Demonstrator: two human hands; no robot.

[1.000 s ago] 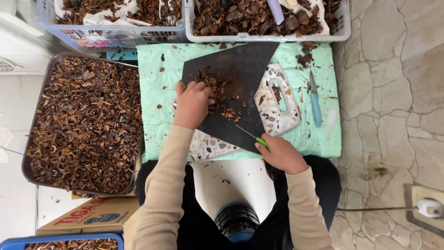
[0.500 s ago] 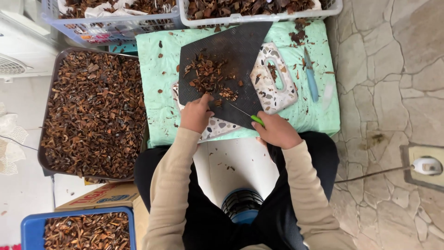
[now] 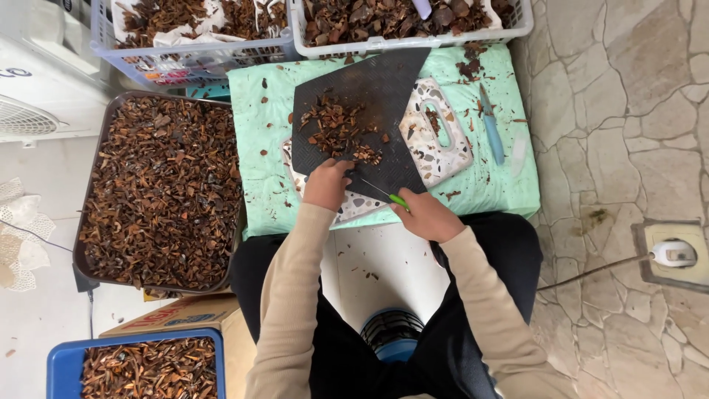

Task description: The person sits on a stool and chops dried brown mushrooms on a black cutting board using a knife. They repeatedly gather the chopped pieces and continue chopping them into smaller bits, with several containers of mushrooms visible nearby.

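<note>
Head view, looking straight down at lap and work surface.

Right hand (image 3: 427, 216): fingers wrapped around the green handle of a small knife (image 3: 384, 193), thin blade angled up and to the left, tip lying on the dark cutting mat (image 3: 384, 89) just beside the left hand.

Left hand (image 3: 327, 183): resting at the near edge of the mat, fingers curled down onto a small brown piece; whether pinching it or only pressing it flat, cannot tell.

Pile of chopped brown pieces (image 3: 332, 127) on the mat, just beyond the left hand's fingertips, a few crumbs scattered around.

Mat lying tilted across a speckled white cutting board (image 3: 436, 140), both on a mint-green cloth (image 3: 258, 148) covering the low bench. Blue-handled knife (image 3: 490, 127) lying loose on the cloth, right of the board, well apart from both hands.

Left of the cloth: large brown tray (image 3: 85, 214) heaped with dried brown bits. Two white wire baskets (image 3: 185, 58) along the far edge, filled with similar brown material. Blue crate (image 3: 63, 362) at lower left, same contents, cardboard box (image 3: 185, 321) beside it.

Right: stone-pattern floor (image 3: 628, 111), white plug (image 3: 673, 253) in a floor socket.
</note>
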